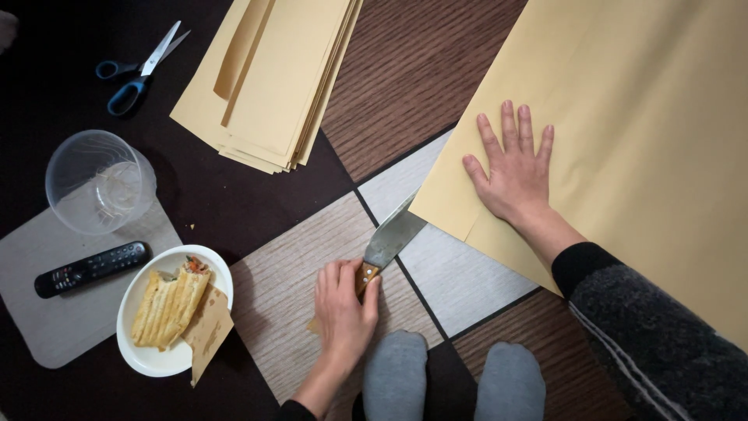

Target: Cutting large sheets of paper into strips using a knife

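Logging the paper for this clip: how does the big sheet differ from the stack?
The big sheet is one wide folded piece, pinned flat by the right hand, with the left hand pushing a knife into its fold. The stack holds many narrower pieces, untouched. Both are tan paper.

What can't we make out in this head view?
- Knife tip: hidden under the big paper sheet.
- Knife handle: mostly covered by the left hand.
- Sheet's far edges: cut off by the frame.
- Paper under the right hand: hidden.
- Remote buttons: too small.
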